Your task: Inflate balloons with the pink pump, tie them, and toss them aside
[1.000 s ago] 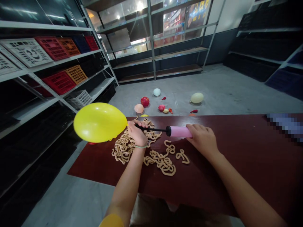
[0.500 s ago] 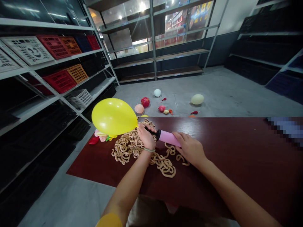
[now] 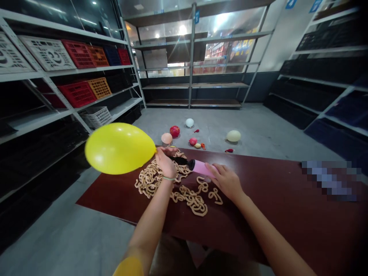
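Note:
An inflated yellow balloon [image 3: 119, 148] points left above the table. My left hand [image 3: 166, 161] is closed at its neck, where the balloon meets the black end of a hand balloon pump [image 3: 202, 168]. The exact fit of neck and nozzle is hidden by my fingers. My right hand [image 3: 225, 178] wraps round the pump's pink barrel, to the right of the black collar. Beneath the hands, a heap of beige, curly, chain-like strands [image 3: 152, 178] lies on the dark red table [image 3: 258, 214].
On the floor beyond the table lie several balloons, among them a pale green one [image 3: 233, 136], a white one [image 3: 189, 123] and a red one [image 3: 174, 131]. Shelves with crates [image 3: 77, 53] stand at the left. A blurred-out item [image 3: 327, 180] rests at the table's right.
The yellow balloon looks larger and has shifted left with my left hand. More of the pump's black part shows between my hands. My view has tilted up somewhat.

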`<act>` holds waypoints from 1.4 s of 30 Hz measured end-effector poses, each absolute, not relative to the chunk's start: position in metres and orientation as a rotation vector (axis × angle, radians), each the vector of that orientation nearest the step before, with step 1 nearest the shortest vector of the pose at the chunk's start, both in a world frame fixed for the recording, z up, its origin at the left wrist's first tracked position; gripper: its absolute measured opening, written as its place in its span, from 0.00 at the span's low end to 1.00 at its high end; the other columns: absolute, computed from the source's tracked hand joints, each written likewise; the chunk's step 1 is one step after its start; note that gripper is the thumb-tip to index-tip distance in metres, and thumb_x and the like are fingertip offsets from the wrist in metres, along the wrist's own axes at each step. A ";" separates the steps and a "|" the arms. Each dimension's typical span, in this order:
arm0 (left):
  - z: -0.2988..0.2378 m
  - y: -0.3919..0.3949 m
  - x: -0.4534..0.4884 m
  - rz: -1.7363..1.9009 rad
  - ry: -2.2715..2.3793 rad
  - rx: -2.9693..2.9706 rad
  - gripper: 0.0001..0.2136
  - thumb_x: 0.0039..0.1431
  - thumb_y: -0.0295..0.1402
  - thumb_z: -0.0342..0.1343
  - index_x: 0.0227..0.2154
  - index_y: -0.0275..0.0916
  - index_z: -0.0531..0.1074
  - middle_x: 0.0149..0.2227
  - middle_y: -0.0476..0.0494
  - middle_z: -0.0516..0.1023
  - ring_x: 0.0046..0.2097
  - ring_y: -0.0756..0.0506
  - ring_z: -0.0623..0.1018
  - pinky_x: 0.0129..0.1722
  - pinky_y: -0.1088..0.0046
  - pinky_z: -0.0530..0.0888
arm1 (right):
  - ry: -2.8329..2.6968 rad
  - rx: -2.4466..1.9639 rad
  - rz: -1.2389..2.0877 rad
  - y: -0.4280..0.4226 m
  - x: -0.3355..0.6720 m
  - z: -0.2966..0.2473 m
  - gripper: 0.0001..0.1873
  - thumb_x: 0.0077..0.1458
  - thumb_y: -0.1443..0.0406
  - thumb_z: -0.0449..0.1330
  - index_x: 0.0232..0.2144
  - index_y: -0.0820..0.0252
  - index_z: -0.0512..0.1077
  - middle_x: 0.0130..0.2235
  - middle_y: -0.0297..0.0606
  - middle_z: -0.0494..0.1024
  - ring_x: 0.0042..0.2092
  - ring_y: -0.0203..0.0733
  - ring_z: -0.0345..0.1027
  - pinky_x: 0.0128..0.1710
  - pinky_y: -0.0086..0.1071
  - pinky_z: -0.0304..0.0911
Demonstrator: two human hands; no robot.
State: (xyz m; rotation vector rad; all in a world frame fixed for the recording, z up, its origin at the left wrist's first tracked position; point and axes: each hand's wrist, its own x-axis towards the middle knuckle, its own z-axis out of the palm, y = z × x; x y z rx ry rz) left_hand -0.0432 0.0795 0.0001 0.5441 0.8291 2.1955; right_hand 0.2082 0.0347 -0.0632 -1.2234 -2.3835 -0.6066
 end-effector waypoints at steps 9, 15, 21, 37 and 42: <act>0.015 0.061 -0.130 1.905 1.092 0.920 0.14 0.65 0.45 0.48 0.28 0.41 0.61 0.23 0.48 0.73 0.27 0.46 0.78 0.35 0.67 0.78 | -2.486 -1.257 -0.548 0.055 0.207 -0.051 0.30 0.65 0.62 0.50 0.68 0.49 0.54 0.53 0.45 0.72 0.48 0.49 0.64 0.43 0.39 0.63; 0.001 0.037 -0.136 1.614 1.254 1.158 0.16 0.66 0.47 0.46 0.28 0.42 0.62 0.21 0.48 0.73 0.25 0.46 0.76 0.29 0.68 0.75 | -2.597 -1.179 -0.518 0.065 0.174 -0.040 0.32 0.64 0.64 0.51 0.69 0.46 0.52 0.55 0.46 0.70 0.51 0.51 0.62 0.43 0.40 0.63; 0.000 0.019 -0.137 1.337 1.607 1.510 0.20 0.68 0.44 0.41 0.22 0.41 0.63 0.17 0.49 0.69 0.21 0.48 0.71 0.27 0.71 0.68 | -2.672 -1.067 -0.347 0.067 0.165 -0.056 0.33 0.61 0.69 0.52 0.68 0.51 0.55 0.57 0.46 0.69 0.55 0.52 0.61 0.49 0.43 0.64; -0.003 0.019 -0.111 1.231 1.520 1.644 0.21 0.68 0.38 0.45 0.17 0.42 0.64 0.16 0.47 0.68 0.22 0.47 0.68 0.29 0.70 0.63 | -2.553 -0.978 -0.188 0.059 0.189 -0.060 0.30 0.63 0.62 0.53 0.66 0.59 0.57 0.59 0.50 0.67 0.61 0.52 0.59 0.59 0.48 0.61; 0.008 0.025 -0.106 1.081 1.462 1.673 0.22 0.68 0.42 0.45 0.17 0.42 0.63 0.15 0.48 0.67 0.20 0.47 0.68 0.27 0.70 0.63 | -2.284 -1.032 -0.518 0.056 0.196 0.002 0.35 0.63 0.56 0.56 0.67 0.64 0.54 0.58 0.54 0.67 0.65 0.57 0.53 0.63 0.52 0.55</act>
